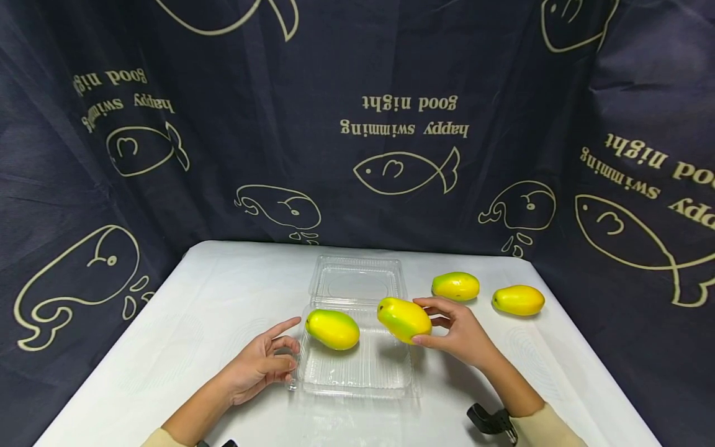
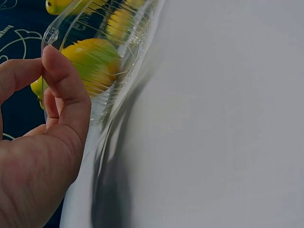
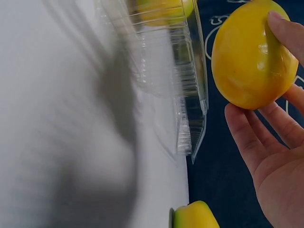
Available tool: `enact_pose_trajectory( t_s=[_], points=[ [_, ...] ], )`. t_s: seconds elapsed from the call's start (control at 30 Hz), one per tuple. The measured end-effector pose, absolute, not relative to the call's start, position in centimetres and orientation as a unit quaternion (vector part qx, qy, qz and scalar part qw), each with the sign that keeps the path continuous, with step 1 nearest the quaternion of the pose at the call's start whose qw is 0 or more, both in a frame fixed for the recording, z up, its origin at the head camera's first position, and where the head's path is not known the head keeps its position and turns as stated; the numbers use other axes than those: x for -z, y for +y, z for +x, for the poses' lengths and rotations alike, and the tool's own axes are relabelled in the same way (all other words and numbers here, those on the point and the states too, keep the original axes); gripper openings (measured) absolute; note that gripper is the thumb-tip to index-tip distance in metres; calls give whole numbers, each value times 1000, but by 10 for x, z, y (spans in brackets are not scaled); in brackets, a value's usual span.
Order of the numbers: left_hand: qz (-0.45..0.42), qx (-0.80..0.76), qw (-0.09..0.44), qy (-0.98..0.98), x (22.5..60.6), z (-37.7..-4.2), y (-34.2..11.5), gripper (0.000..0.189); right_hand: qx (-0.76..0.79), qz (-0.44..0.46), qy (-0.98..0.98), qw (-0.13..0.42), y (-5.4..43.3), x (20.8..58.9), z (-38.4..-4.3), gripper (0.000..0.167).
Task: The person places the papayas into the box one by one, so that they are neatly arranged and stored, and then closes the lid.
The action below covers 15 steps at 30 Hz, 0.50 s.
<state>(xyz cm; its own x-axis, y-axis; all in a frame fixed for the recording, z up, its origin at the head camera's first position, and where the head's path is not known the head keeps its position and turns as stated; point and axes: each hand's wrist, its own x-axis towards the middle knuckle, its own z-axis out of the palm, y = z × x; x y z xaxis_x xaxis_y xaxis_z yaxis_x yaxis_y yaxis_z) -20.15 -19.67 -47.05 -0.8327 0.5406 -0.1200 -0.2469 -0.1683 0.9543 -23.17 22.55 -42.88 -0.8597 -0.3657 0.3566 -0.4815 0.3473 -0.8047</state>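
The left hand (image 1: 259,369) pinches the clear box's (image 1: 357,375) side. One yellow fruit (image 1: 332,329) is inside. The right hand (image 1: 463,332) holds a second fruit (image 1: 403,320) over it, not yet in. Farther off, a third fruit (image 1: 518,300) and a fourth fruit (image 1: 455,286) are left.

Dark blue curtain (image 1: 290,87) encloses far, left and right sides; creases observed. Print: pale fish (image 1: 406,173), whales (image 1: 282,208) and upside-down lettering (image 1: 404,129). White table (image 1: 223,279) in front, far edge close to the curtain. Soft shadows (image 3: 116,97) noted on its surface.
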Motion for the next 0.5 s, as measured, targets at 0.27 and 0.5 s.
enact_pose_trajectory(
  t_s=[0.27, 0.5],
  points=[
    [121, -754, 260, 591, 470, -201, -196, 92, -510, 269, -815, 53, 218, 427, -234, 62],
    [121, -754, 260, 592, 471, -202, -196, 92, -511, 271, -815, 44, 213, 426, -235, 62]
  ],
)
